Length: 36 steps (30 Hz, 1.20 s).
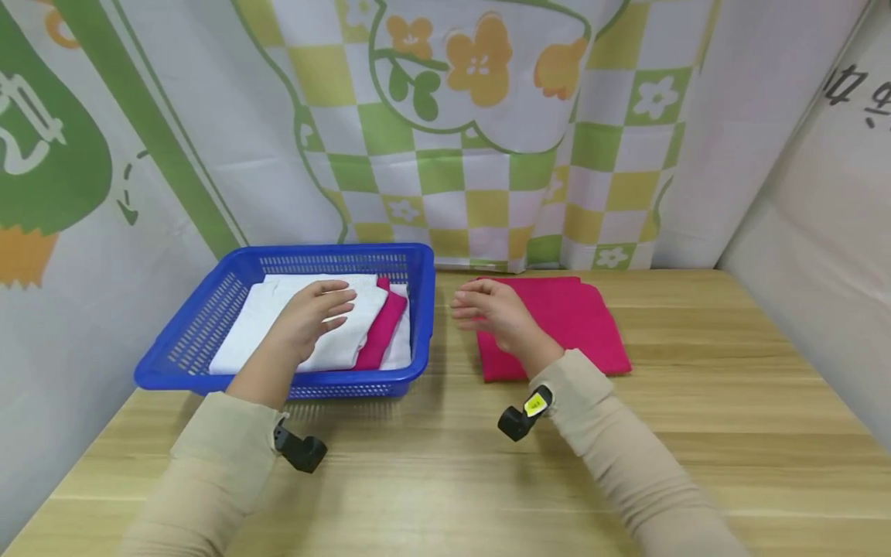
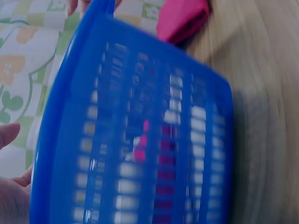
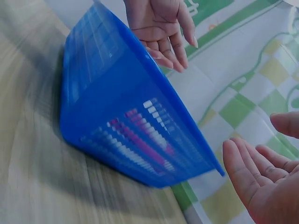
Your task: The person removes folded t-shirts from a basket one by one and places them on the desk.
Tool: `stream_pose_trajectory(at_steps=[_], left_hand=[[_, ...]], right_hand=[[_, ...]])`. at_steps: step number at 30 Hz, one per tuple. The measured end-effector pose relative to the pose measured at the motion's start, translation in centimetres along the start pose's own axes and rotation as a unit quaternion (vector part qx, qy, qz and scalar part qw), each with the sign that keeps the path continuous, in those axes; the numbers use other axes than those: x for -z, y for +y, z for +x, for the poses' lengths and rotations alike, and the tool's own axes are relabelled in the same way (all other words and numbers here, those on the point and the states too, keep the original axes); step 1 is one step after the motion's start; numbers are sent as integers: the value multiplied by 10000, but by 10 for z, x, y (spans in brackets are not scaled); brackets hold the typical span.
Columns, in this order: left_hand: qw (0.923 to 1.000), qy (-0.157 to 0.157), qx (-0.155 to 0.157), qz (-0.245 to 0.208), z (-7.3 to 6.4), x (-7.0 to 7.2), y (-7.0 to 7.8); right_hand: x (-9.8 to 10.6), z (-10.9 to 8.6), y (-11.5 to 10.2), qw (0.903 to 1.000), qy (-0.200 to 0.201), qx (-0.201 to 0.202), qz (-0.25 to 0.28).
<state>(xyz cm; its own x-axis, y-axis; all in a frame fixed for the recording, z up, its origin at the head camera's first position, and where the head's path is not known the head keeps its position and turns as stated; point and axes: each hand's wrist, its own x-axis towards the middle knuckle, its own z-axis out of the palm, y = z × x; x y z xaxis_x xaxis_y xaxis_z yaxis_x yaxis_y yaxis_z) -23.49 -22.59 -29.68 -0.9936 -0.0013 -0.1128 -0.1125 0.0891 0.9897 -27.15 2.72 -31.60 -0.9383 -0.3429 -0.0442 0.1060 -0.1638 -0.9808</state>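
My left hand [image 1: 309,316] hovers over the blue plastic basket [image 1: 423,309] with its fingers loosely extended and holds nothing. Inside the basket lie a white folded cloth [image 1: 341,344] and a pink folded cloth [image 1: 383,331], with more white fabric at the right. To the right, my right hand [image 1: 500,313] is held above the left edge of another pink folded cloth [image 1: 574,321], which lies flat on the table. Its fingers are relaxed, and the right wrist view shows an empty palm facing the basket [image 3: 107,93]. Slots in the basket wall [image 2: 135,107] show pink and white fabric.
The wooden table [image 1: 696,433] extends in front of and to the right of the pink cloth. A patterned curtain [image 1: 445,170] hangs behind it. White sheeting with printed shapes stands at both sides, close to the basket's left.
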Motion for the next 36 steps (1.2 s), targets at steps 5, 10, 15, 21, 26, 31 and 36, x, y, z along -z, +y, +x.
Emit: stream_pose_trajectory(at_steps=[5,10,15,21,26,31,36], left_hand=[[9991,59,-14,415,-4,23,-2],[9980,313,93,533,-5,47,-4],[9969,512,240,544,-4,72,-7],[9938,759,422,692,1,99,-14],[9887,694,637,1166,3,115,-18],[9765,581,938,1852,3,127,-21],[9602,469,1197,2479,4,138,-22]], right_hand=[[-17,6,1,9994,-113,-147,287],[-33,13,1,9987,-287,-360,230],[-49,22,1,9973,-438,-525,270],[-68,30,4,9958,-578,-696,106],[-82,37,8,9949,-497,-874,40],[-93,44,14,9935,-454,-1040,69],[-105,49,19,9928,-244,-1168,-45]])
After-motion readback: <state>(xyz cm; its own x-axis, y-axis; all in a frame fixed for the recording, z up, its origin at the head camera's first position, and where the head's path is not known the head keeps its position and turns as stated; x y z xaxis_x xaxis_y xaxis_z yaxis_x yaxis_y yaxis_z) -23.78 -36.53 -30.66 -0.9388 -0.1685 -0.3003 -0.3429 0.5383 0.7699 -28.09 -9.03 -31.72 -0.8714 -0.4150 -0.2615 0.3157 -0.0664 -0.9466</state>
